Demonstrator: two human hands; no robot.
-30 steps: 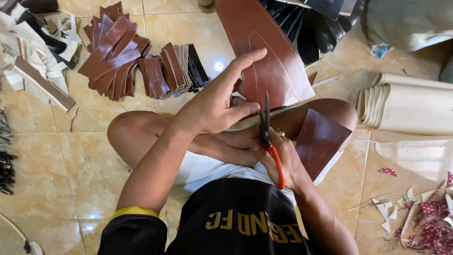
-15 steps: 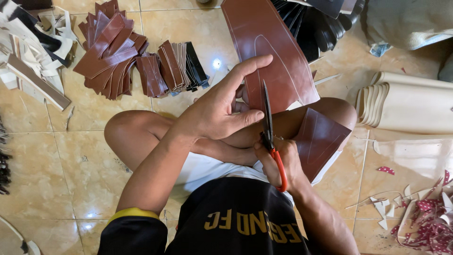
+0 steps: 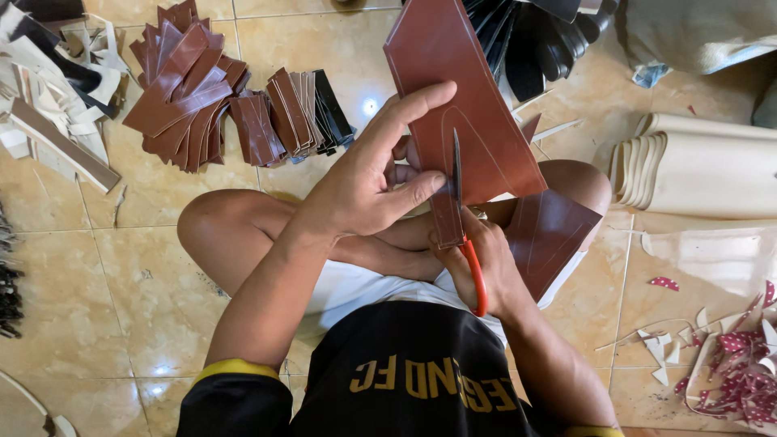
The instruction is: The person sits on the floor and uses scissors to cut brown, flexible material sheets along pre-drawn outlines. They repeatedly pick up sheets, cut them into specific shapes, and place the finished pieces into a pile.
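I sit cross-legged on a tiled floor. My left hand [image 3: 368, 182] holds a large brown leather sheet [image 3: 461, 89] with pattern lines drawn on it, thumb and fingers pinching its lower left edge. My right hand [image 3: 477, 263] grips scissors with red handles [image 3: 474, 271]. Their blades [image 3: 456, 166] point away from me and cut into the sheet along a drawn line. A second brown leather piece [image 3: 550, 235] lies over my right knee.
Piles of cut brown leather pieces [image 3: 182, 85] and darker strips [image 3: 303, 109] lie at the upper left. Pale offcuts [image 3: 48, 89] are further left. Black pieces [image 3: 534, 40] sit at the top. Cream sheets [image 3: 696, 166] lie at the right, red scraps [image 3: 745, 364] at the lower right.
The scissors have advanced further up into the brown sheet. My left hand has shifted its pinch along the edge beside the blades.
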